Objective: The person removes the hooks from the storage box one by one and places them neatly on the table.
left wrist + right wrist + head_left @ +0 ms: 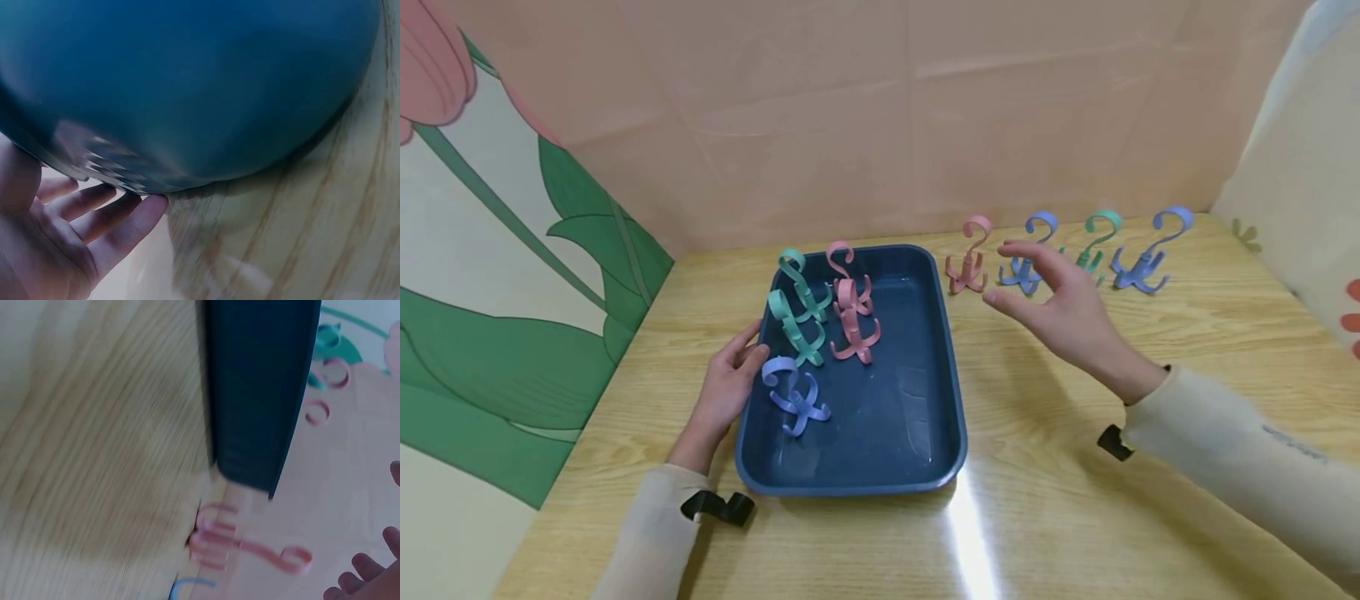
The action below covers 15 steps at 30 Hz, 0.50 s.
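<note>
Fingers [1026, 254] of my right hand [1060, 312] are spread and hold nothing, hovering just before the blue hook [1026, 265] standing on the table [1075, 500]. My left hand [726, 392] rests relaxed against the tray [947, 400] rim. I judge five hooks [816, 333] are already in the tray; four remain outside, in a row beside it.

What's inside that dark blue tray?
The tray holds five hooks: two green, two pink and one blue. The tray floor under them is covered.
</note>
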Motion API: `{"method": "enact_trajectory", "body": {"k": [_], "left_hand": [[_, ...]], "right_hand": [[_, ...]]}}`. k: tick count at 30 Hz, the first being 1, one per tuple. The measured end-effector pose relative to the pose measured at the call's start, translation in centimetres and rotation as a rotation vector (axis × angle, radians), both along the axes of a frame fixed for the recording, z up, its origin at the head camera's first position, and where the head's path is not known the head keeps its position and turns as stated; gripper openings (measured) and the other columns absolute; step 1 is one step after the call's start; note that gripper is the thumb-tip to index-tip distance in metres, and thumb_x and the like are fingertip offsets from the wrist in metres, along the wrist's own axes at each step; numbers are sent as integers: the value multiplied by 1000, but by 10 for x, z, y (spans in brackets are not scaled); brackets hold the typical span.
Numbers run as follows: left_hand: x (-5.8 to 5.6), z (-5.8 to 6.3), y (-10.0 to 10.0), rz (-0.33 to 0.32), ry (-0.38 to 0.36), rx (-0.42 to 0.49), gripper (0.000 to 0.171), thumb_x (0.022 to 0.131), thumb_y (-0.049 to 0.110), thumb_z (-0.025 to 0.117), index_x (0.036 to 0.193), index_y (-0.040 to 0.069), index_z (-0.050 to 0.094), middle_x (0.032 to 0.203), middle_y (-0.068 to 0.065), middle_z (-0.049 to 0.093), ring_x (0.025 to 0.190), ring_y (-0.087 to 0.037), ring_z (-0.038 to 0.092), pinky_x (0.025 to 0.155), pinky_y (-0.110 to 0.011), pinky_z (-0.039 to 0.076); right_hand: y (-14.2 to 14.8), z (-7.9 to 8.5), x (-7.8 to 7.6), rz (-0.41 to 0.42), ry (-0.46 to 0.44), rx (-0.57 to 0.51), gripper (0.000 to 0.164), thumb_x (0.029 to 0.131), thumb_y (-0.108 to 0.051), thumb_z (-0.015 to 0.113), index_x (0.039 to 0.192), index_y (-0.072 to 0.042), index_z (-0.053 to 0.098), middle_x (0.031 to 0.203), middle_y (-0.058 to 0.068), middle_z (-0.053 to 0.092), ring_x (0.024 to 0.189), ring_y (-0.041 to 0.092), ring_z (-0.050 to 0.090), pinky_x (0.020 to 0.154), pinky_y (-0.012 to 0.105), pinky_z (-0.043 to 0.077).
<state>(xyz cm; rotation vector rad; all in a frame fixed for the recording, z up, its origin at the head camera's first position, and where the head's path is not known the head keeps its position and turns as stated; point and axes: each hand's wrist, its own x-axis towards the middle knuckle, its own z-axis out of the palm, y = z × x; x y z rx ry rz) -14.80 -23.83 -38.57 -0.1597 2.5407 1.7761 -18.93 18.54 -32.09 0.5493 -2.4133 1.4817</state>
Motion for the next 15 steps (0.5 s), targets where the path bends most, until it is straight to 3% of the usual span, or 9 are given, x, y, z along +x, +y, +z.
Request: {"method": "enact_trajectory", "body": {"k": [9, 15], "left_hand": [[0, 0, -1, 0, -8, 5, 53, 108, 30, 46, 159, 20, 34, 144, -18, 54, 130, -30, 54, 106, -49, 43], [0, 0, 0, 4, -7, 9, 53, 108, 30, 47, 158, 20, 35, 143, -18, 55, 129, -30, 54, 107, -49, 43]], "right_hand": [[-36, -4, 4, 124, -11, -92, 53, 86, -8, 80, 135, -6, 60, 133, 7, 60, 127, 21, 54, 111, 46, 38], [-60, -8, 7, 184, -60, -87, 53, 87, -14, 81, 135, -7, 60, 135, 8, 60, 127, 24, 54, 109, 45, 41]]}}
